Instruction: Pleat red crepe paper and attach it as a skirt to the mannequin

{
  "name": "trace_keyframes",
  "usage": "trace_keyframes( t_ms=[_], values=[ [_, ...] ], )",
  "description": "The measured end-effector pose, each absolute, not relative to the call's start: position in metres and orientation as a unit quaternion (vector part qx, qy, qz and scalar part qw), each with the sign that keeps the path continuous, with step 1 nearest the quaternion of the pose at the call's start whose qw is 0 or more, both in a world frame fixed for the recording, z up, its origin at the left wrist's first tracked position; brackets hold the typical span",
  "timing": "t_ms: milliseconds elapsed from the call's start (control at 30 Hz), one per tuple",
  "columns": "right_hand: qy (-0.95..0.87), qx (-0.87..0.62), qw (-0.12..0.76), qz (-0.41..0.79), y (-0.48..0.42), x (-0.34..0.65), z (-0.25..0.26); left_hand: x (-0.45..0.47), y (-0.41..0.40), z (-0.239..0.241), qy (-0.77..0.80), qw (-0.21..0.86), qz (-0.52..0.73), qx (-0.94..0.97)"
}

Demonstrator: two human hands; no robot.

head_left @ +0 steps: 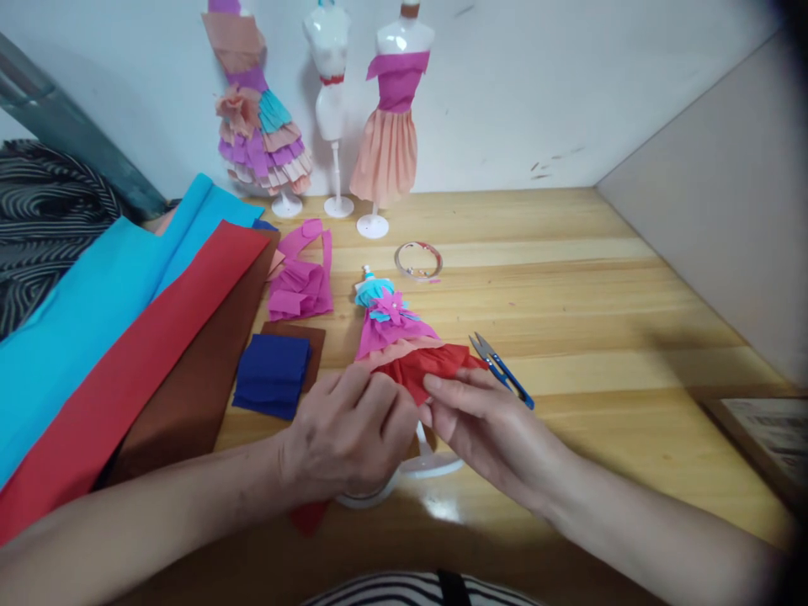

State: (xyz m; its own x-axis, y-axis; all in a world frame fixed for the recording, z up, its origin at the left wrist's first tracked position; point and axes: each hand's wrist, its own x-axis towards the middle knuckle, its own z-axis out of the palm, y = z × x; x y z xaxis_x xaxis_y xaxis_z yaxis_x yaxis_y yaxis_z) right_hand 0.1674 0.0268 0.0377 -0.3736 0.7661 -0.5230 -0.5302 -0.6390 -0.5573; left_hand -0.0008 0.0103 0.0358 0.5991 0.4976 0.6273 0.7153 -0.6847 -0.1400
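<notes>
fingers: left hand curled, fingertips pressing the red crepe-paper skirt layer; right hand pinching that layer's edge between thumb and forefinger, so the paper stays taut against the form.
held thing: small doll mannequin in a layered paper dress, lying tilted on the desk centre, its white round base towards the person, half hidden under both hands.
near right: blue-handled thread snips, just beside the right hand, within easy reach.
near left: folded dark blue paper, magenta pleated piece.
far left: large cyan, red and brown sheets, fanned aside.
back: three dressed mannequins upright by the wall; tape ring.
</notes>
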Motion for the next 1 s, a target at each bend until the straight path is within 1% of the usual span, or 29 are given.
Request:
trace_keyframes(
  t_ms=[167, 400, 600, 833, 933, 1000],
  values=[
    [-0.183, -0.37, 0.386, 0.825, 0.022, 0.17, 0.038, 0.0, 0.014, 0.036, -0.375, 0.207, -0.258, -0.866],
    [-0.215, -0.388, 0.375, 0.814, 0.016, 0.177, 0.035, -0.004, 0.016, 0.028, -0.41, 0.173, -0.244, -0.861],
    [-0.203, -0.397, 0.359, 0.82, 0.015, 0.179, 0.034, -0.003, 0.014, 0.032, -0.423, 0.125, -0.265, -0.857],
    [-0.171, -0.399, 0.368, 0.822, 0.014, 0.181, 0.033, -0.009, 0.009, 0.049, -0.4, -0.016, -0.328, -0.856],
    [-0.156, -0.378, 0.376, 0.831, 0.017, 0.181, 0.033, -0.012, 0.019, 0.049, -0.443, -0.014, -0.31, -0.841],
    [-0.163, -0.376, 0.365, 0.836, 0.019, 0.18, 0.032, -0.011, 0.027, 0.047, -0.464, 0.002, -0.278, -0.841]
  ],
)
